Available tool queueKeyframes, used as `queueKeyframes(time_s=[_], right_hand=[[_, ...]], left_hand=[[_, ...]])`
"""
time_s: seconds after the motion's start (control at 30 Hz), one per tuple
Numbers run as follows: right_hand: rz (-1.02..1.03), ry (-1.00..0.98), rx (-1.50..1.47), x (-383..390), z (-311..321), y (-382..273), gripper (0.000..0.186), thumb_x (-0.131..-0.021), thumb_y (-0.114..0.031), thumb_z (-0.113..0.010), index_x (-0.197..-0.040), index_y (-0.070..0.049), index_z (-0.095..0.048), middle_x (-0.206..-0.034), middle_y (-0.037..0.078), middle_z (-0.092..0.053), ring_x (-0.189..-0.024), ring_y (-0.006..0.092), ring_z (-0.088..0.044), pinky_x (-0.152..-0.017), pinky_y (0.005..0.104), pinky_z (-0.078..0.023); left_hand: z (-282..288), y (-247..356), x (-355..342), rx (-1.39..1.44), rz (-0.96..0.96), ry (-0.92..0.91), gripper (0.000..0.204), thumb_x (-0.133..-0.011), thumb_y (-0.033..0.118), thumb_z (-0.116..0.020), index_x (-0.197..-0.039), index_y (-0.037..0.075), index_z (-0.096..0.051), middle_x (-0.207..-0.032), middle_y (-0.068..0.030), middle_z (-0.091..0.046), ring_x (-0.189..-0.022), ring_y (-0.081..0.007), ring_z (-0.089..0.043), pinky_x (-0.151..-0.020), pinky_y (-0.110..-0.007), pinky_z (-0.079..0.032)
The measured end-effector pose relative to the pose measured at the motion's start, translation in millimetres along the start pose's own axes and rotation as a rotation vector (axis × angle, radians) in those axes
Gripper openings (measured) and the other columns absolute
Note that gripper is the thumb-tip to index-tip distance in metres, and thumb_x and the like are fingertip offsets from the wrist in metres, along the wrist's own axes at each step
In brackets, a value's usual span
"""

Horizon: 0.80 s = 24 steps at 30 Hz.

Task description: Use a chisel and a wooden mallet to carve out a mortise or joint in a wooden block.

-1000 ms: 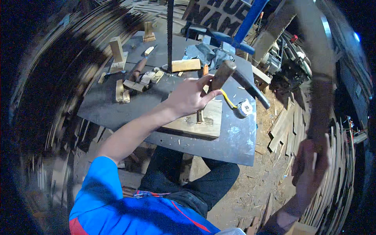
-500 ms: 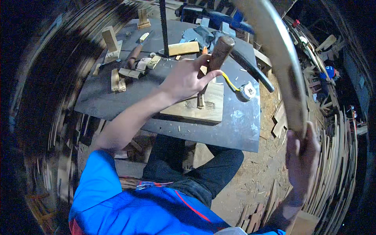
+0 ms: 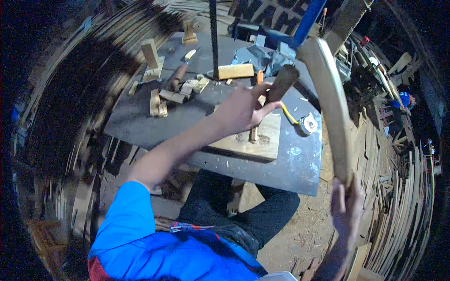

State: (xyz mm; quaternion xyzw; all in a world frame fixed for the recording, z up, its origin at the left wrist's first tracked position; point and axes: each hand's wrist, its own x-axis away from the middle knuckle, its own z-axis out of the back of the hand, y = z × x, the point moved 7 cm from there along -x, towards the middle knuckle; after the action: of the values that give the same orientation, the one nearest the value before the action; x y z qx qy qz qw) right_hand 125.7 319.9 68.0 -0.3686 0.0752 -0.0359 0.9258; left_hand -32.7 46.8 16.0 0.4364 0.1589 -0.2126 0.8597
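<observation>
My left hand [image 3: 241, 110] is closed around a chisel [image 3: 283, 83] with a brown wooden handle. The chisel leans, its lower end at a mortise in a thick pale wooden board [image 3: 269, 147] near the table's front edge. On the right, my right hand [image 3: 347, 201] grips the lower end of a long wooden bar [image 3: 330, 100], raised with its far end near the chisel's handle. A round tape measure [image 3: 308, 124] lies just right of the board, its yellow tape partly drawn out toward my left hand.
Across the dark table [image 3: 136, 119] lie small wood offcuts [image 3: 173, 96], a pale block [image 3: 236, 71], a brown-handled tool [image 3: 178, 77] and crumpled grey-blue material [image 3: 262, 58]. A toothed saw blade [image 3: 214, 42] stands upright at the back. Stacked wood strips [image 3: 398, 196] line the right; another person [image 3: 403, 99] is far right.
The wooden bar has come down, its far end now nearer the chisel's handle. My right hand has moved lower and left. The whole view has shifted slightly; my left hand keeps its hold.
</observation>
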Motion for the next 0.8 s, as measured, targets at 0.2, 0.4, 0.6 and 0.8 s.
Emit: queueKeyframes(time_s=[0.2,0.4,0.6,0.8], right_hand=[[-0.156,-0.166,-0.323,27.0,-100.2,91.3,0.02,-0.101,-0.025,-0.055,-0.095,-0.006,-0.055,-0.067,-0.001,-0.053,-0.053,0.0071,-0.048,-0.046,0.0245,-0.037],[-0.178,-0.218,-0.47,32.9,-148.5,130.1,0.025,-0.103,-0.03,-0.053,-0.092,-0.008,-0.053,-0.064,-0.002,-0.049,-0.049,0.0067,-0.047,-0.042,0.023,-0.038],[-0.204,-0.187,-0.658,10.9,-133.7,103.2,0.025,-0.104,-0.03,-0.049,-0.099,-0.005,-0.053,-0.062,-0.001,-0.048,-0.042,0.0071,-0.044,-0.038,0.0226,-0.036],[-0.234,-0.184,-0.705,1.2,-135.9,105.8,0.032,-0.104,-0.035,-0.049,-0.101,-0.004,-0.054,-0.061,0.001,-0.049,-0.042,0.0087,-0.045,-0.037,0.0232,-0.035]], left_hand=[[17.9,-15.8,22.2,0.254,-0.049,-0.001,0.041,-0.089,0.031,-0.073,-0.119,0.005,-0.061,-0.089,-0.0118,-0.073,-0.072,-0.0171,-0.07,-0.063,-0.033,-0.056],[36.6,-35.8,28.1,0.464,-0.006,0.074,0.034,-0.092,0.021,-0.072,-0.117,0.0,-0.062,-0.103,-0.0091,-0.072,-0.093,-0.0141,-0.068,-0.085,-0.029,-0.054],[75.2,-23.0,14.7,0.418,-0.007,0.186,0.031,-0.093,0.025,-0.07,-0.109,-0.001,-0.064,-0.098,-0.0096,-0.072,-0.088,-0.0157,-0.069,-0.076,-0.03,-0.058],[67.1,-14.8,15.9,0.338,-0.015,0.159,0.029,-0.092,0.023,-0.071,-0.105,-0.001,-0.064,-0.098,-0.0101,-0.072,-0.087,-0.0151,-0.069,-0.072,-0.03,-0.058]])
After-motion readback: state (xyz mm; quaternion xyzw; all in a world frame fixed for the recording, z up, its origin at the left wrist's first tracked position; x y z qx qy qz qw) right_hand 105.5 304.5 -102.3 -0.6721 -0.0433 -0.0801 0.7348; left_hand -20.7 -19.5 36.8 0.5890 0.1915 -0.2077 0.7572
